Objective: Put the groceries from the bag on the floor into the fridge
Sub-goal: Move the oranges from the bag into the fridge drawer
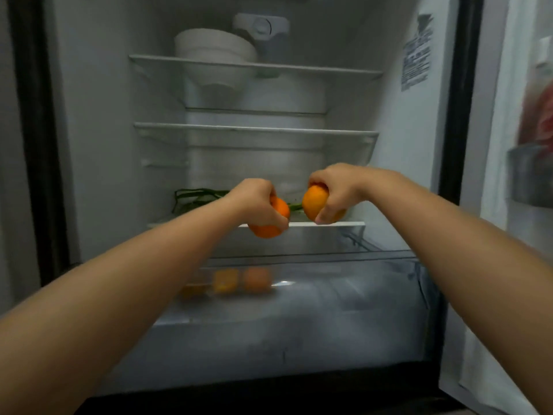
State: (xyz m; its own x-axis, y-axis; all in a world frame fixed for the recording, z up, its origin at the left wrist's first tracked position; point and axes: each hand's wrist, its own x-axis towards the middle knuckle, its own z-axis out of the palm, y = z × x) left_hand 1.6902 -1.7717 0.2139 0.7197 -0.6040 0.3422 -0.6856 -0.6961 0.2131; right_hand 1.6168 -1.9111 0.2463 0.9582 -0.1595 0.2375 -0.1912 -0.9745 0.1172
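Progress looked like somewhere in the middle. The fridge stood open, and some orange-ish fruit already sat in the drawer at the bottom, seen blurry through its clear front. Greens lay on the lowest shelf, and a bowl was up on the top one. The bag wasn't in view, so no telling how much was left in it.

Both hands were busy. The left hand was curled over the top of one orange, gripping it just in front of the shelf edge. The right hand was wrapped round a second orange a bit higher, close to the first but apart. Neither had been set down yet, so both probably still needed a spot on the shelf or in the drawer.
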